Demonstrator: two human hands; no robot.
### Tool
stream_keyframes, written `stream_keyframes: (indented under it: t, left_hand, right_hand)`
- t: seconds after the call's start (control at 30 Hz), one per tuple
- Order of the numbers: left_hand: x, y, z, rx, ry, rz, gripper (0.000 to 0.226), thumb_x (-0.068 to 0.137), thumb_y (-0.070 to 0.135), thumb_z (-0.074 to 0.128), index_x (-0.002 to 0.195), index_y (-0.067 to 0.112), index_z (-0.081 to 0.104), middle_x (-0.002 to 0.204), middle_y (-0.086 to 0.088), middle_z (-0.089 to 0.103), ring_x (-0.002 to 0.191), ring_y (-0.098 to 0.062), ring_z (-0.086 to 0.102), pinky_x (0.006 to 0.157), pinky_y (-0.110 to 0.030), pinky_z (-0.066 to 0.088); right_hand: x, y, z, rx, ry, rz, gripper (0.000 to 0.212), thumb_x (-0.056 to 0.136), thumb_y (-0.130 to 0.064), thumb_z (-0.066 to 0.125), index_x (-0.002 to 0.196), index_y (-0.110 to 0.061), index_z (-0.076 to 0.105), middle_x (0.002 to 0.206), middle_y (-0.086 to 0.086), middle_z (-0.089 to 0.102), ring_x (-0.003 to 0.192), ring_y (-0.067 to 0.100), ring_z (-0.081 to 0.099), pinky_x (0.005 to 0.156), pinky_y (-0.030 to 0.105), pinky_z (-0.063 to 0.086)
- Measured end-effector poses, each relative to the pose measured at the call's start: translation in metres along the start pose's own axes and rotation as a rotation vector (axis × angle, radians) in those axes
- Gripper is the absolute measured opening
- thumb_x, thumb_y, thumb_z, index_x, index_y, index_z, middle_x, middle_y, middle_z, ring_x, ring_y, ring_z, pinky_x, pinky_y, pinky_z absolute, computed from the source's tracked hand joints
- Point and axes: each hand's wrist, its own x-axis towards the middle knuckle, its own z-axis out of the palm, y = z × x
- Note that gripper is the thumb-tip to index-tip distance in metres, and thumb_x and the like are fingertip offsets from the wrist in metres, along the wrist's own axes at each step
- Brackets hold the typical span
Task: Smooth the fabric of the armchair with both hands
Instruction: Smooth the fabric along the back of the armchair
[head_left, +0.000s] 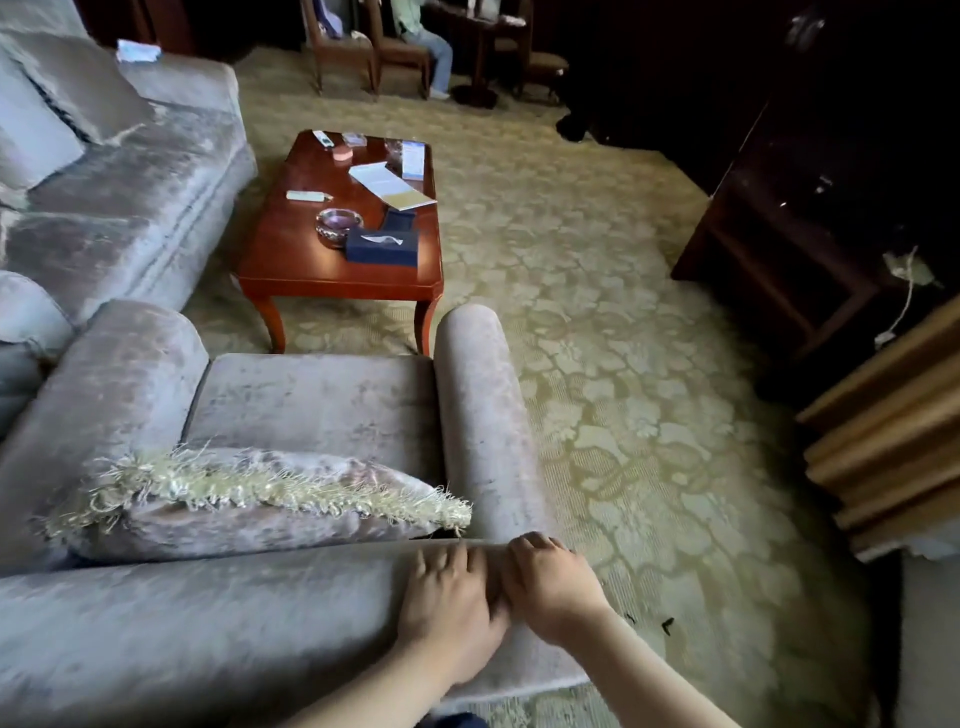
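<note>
Head view, from behind the armchair (311, 405): its backrest top (182, 623) runs as a long band across the lower frame, with mottled, rubbed-looking pile along most of it. Just beyond that band a fringed cushion (249, 499) leans on the seat. Toward the band's right end, the left hand (447, 597) lies flat on the fabric, fingers spread and holding nothing. Touching it, the right hand (550, 582) sits at the corner above the right armrest (483, 405). Its fingers seem to bend over the far edge, but blur hides whether they pinch the cloth. Nearly all the band's length lies leftward of both hands, along its long axis, so the left hand is nearer and would likely lead a sweep that way.
</note>
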Motion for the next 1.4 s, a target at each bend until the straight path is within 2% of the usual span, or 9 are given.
stream_keyframes:
  t: [0.13, 0.27, 0.5, 0.7, 0.83, 1.0, 1.2, 1.3, 1.4]
  left_hand:
    - [0.004, -0.001, 0.0, -0.037, 0.042, -0.01, 0.073, 0.077, 0.06, 0.022, 0.119, 0.013, 0.058, 0.122, -0.011, 0.058, 0.116, -0.029, 0.053, 0.105, -0.048, 0.034]
    - [0.001, -0.001, -0.006, -0.07, 0.172, -0.025, 0.062, 0.068, 0.06, 0.043, 0.092, 0.011, 0.074, 0.095, -0.006, 0.072, 0.092, -0.023, 0.068, 0.082, -0.047, 0.055]
    - [0.005, -0.002, -0.002, -0.078, 0.071, -0.021, 0.068, 0.06, 0.07, 0.039, 0.094, 0.024, 0.076, 0.1, 0.005, 0.072, 0.094, -0.011, 0.068, 0.093, -0.033, 0.044]
    - [0.001, -0.003, -0.003, 0.009, 0.081, -0.026, 0.062, 0.081, 0.067, 0.032, 0.116, 0.026, 0.063, 0.113, 0.002, 0.066, 0.107, -0.016, 0.061, 0.092, -0.041, 0.049]
    - [0.012, 0.009, -0.014, -0.045, 0.054, -0.265, 0.049, 0.09, 0.057, 0.034, 0.116, 0.025, 0.06, 0.115, 0.002, 0.063, 0.106, -0.016, 0.058, 0.097, -0.028, 0.041]
    - [0.039, 0.045, -0.02, -0.201, 0.114, -0.903, 0.047, 0.096, 0.047, 0.03, 0.122, 0.015, 0.054, 0.132, -0.005, 0.051, 0.118, -0.024, 0.045, 0.106, -0.036, 0.026]
    - [0.039, 0.119, -0.01, -0.108, 0.199, -1.246, 0.071, 0.093, 0.05, 0.026, 0.148, 0.006, 0.017, 0.157, -0.013, 0.013, 0.144, -0.027, 0.004, 0.115, -0.042, -0.007]
    - [0.02, 0.136, -0.017, -0.091, 0.25, -1.32, 0.069, 0.092, 0.049, 0.028, 0.147, 0.008, 0.019, 0.155, -0.013, 0.018, 0.143, -0.028, 0.01, 0.115, -0.044, 0.001]
    - [-0.01, 0.148, -0.047, -0.035, 0.254, -1.382, 0.059, 0.089, 0.048, 0.038, 0.136, 0.012, 0.034, 0.14, -0.012, 0.037, 0.13, -0.029, 0.033, 0.107, -0.043, 0.019]
  right_hand:
    - [0.038, 0.007, 0.002, -0.068, -0.1, -0.099, 0.037, 0.094, -0.04, 0.035, 0.109, -0.012, 0.054, 0.116, 0.011, 0.059, 0.107, 0.031, 0.056, 0.082, 0.035, 0.044]
    - [0.068, 0.005, 0.009, -0.084, -0.136, -0.202, 0.043, 0.095, -0.043, 0.032, 0.106, -0.01, 0.056, 0.112, 0.014, 0.059, 0.103, 0.032, 0.058, 0.079, 0.035, 0.045]
    - [0.106, 0.002, 0.022, -0.08, -0.342, -0.267, 0.043, 0.097, -0.044, 0.033, 0.117, -0.012, 0.054, 0.126, 0.012, 0.053, 0.117, 0.027, 0.052, 0.091, 0.033, 0.042]
    - [0.134, 0.007, 0.018, -0.169, -0.547, -0.576, 0.039, 0.1, -0.033, 0.029, 0.109, -0.008, 0.058, 0.117, 0.017, 0.059, 0.111, 0.034, 0.054, 0.087, 0.039, 0.045]
    - [0.145, 0.02, 0.01, -0.19, -0.595, -0.77, 0.043, 0.1, -0.039, 0.028, 0.106, -0.008, 0.056, 0.114, 0.018, 0.06, 0.107, 0.033, 0.057, 0.079, 0.036, 0.042]
    - [0.165, 0.035, -0.04, -0.507, -0.572, -1.091, 0.043, 0.094, -0.046, 0.039, 0.105, -0.01, 0.058, 0.107, 0.011, 0.062, 0.1, 0.03, 0.059, 0.068, 0.031, 0.039]
    - [0.15, 0.02, -0.079, -0.506, -0.412, -1.308, 0.029, 0.094, -0.037, 0.042, 0.105, -0.011, 0.052, 0.107, 0.011, 0.059, 0.101, 0.032, 0.058, 0.067, 0.033, 0.038]
    - [0.122, 0.012, -0.08, -0.614, -0.366, -1.426, 0.035, 0.095, -0.035, 0.042, 0.115, -0.009, 0.053, 0.117, 0.014, 0.06, 0.104, 0.034, 0.058, 0.074, 0.035, 0.043]
    - [0.091, -0.006, -0.099, -0.635, -0.214, -1.528, 0.038, 0.095, -0.037, 0.041, 0.115, -0.009, 0.058, 0.117, 0.015, 0.062, 0.106, 0.033, 0.06, 0.081, 0.035, 0.048]
